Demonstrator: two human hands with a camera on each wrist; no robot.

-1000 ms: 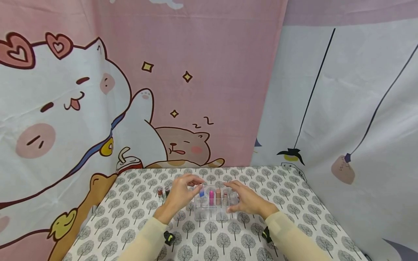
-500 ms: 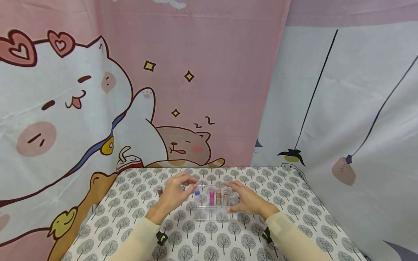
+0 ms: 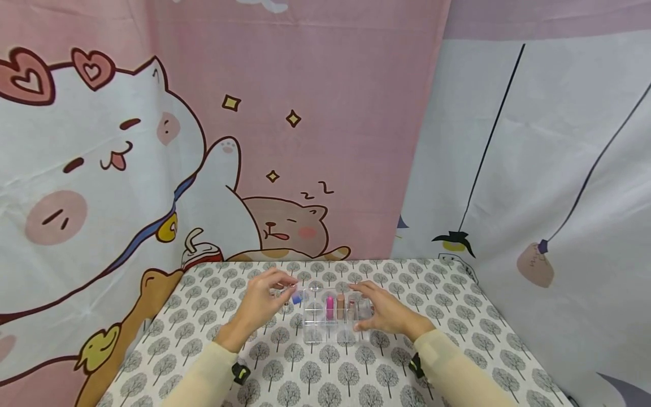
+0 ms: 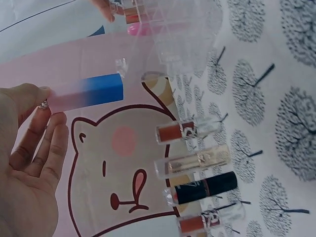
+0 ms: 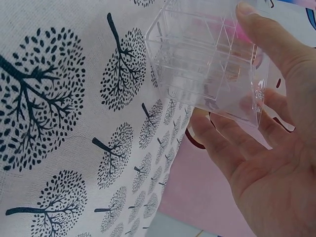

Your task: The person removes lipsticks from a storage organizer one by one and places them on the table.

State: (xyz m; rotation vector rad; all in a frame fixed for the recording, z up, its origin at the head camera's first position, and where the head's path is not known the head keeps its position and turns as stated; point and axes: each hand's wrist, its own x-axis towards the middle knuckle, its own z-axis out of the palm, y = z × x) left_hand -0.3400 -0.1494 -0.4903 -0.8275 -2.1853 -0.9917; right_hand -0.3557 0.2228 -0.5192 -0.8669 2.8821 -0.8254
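Left hand (image 3: 259,299) pinches tube (image 4: 86,94) by its pink end, blue end down, just left of the clear box (image 5: 177,59); right hand (image 5: 266,170) grips the box's right side, thumb at front, fingers behind. Tube looks light, stiff, smooth, maybe slippery, best pinched near the top; box looks like light, hard plastic, likely to slide or crack if knocked, best held by its outer walls. Pink lipstick (image 3: 330,308) and brown lipstick (image 3: 341,307) sit in box slots, dividers crowd access, loose lipsticks (image 4: 205,188) stand near left hand.
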